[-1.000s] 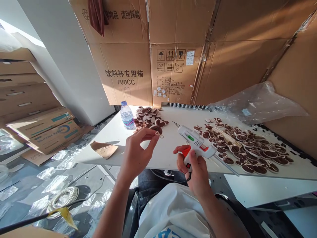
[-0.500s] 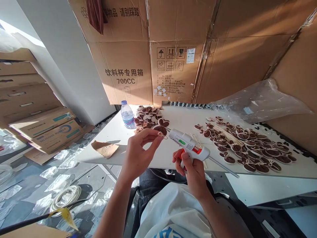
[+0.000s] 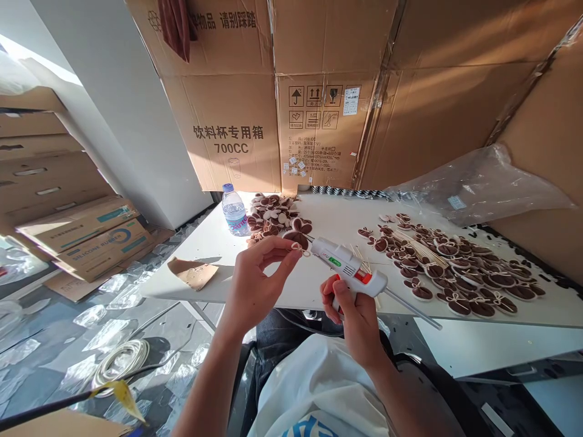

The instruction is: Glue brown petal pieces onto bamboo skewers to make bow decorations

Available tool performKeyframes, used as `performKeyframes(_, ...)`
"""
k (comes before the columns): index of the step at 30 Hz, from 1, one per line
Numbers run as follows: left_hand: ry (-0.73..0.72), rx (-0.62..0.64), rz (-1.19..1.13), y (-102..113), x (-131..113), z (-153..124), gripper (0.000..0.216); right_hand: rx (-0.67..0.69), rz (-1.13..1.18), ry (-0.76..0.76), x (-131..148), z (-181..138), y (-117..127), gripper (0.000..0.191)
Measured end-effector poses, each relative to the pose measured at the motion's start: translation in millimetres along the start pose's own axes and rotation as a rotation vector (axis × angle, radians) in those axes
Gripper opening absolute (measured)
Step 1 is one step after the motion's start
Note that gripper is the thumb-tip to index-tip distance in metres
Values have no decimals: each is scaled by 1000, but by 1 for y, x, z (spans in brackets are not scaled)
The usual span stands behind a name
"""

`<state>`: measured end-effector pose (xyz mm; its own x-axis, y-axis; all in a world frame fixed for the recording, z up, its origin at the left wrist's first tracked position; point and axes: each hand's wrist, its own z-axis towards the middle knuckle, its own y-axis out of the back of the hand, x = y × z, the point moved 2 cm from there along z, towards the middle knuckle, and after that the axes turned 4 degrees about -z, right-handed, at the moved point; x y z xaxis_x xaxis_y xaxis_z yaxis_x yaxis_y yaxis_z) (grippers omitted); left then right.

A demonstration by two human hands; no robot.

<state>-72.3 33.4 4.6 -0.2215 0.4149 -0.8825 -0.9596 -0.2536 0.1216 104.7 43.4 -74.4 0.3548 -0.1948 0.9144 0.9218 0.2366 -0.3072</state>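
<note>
My left hand [image 3: 257,282] pinches a small cream string bow [image 3: 300,247] between thumb and forefinger. My right hand [image 3: 348,309] is wrapped round a white hot glue gun [image 3: 344,261] with red parts, a finger at its trigger. A clear glue stick [image 3: 412,308] juts from its back. The gun's nozzle points left, close to the bow; I cannot tell whether they touch. Just behind the fingertips shows a brown felt flower-shaped piece [image 3: 299,232], in front of a pile of brown and pale felt pieces [image 3: 271,212].
Brown felt pieces with string bows [image 3: 455,267] and thin sticks [image 3: 421,249] cover the table's right side. A water bottle [image 3: 234,212] and a torn cardboard scrap [image 3: 194,274] lie left. Cardboard [image 3: 319,48] walls the back, beside a clear plastic bag [image 3: 478,188].
The glue gun and my right hand have shifted very slightly to the right. My left hand keeps its pinch on the bow in nearly the same place.
</note>
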Motion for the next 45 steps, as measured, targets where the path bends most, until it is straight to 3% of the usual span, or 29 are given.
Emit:
performKeyframes(23,-4,-8,6,0,-3,0,12,1,6,-20,1,-3,-1,50)
performKeyframes(35,-110,-50,15,3,-8,1,7,11,-85,-35,1,-2,1,52)
performKeyframes(39,-80,7,-104,5,-11,-2,8,13,-302,-23,-8,9,12,47)
performKeyframes(45,80,28,-244,7,-10,-3,23,73,-1062,213,-41,33,28,21)
